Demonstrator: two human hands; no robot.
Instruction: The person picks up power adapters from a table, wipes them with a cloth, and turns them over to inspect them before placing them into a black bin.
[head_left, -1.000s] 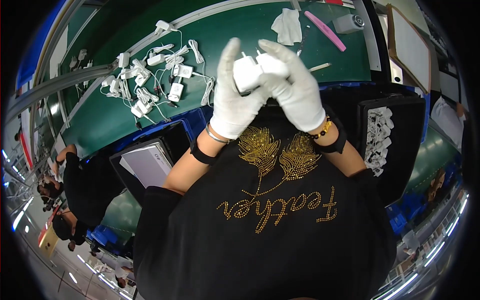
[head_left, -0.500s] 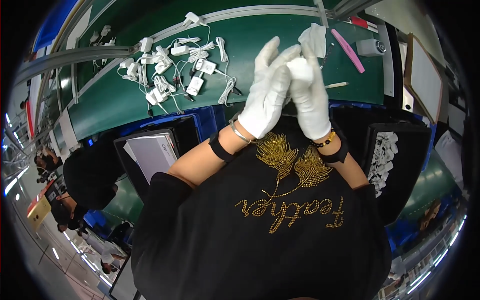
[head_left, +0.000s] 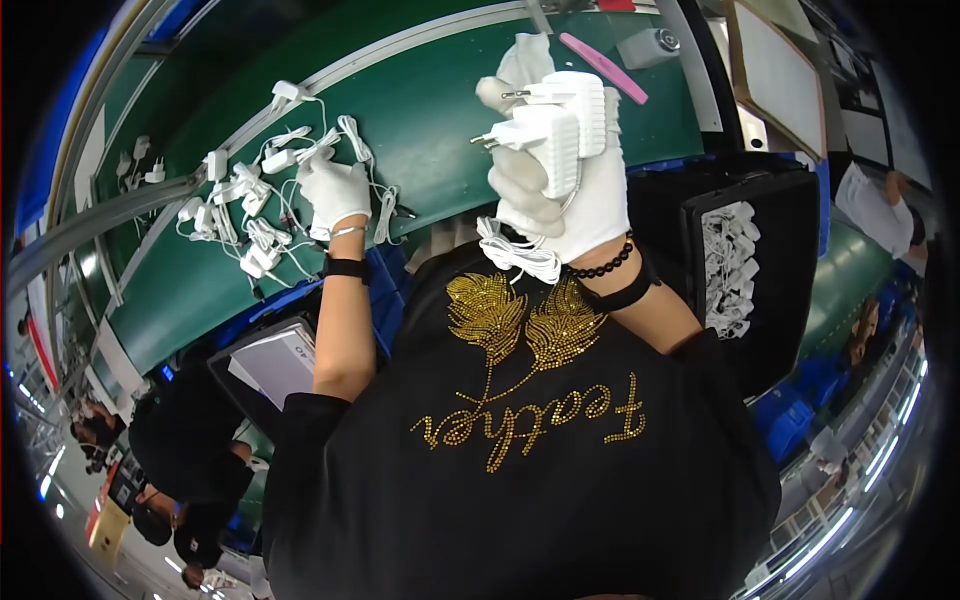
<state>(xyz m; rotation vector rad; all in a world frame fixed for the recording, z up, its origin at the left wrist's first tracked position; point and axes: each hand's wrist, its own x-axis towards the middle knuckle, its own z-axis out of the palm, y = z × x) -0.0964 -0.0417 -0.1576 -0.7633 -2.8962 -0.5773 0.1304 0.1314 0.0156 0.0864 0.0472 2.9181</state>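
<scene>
On the left part of the green desk (head_left: 430,125), in the head view, a heap of white corded adapters (head_left: 250,187) lies around the left hand (head_left: 336,190), mostly to its left. This hand is much nearer to the heap than the right hand (head_left: 588,205). Its fingers reach down among the cords; I cannot tell if this grip is closed on something. The right hand is well apart from the heap and grasps two white adapters (head_left: 562,145), set side by side. Their bodies have the long axis roughly from near to far, and their prongs point left. One coiled cable (head_left: 527,258) hangs at this hand's near side. Behind the heap runs a metal rail (head_left: 400,37); the left forearm (head_left: 347,310) crosses the desk's near edge. Between both hands, green surface is visible. Beyond the right hand, a pink strip (head_left: 604,68) lies slanted.
</scene>
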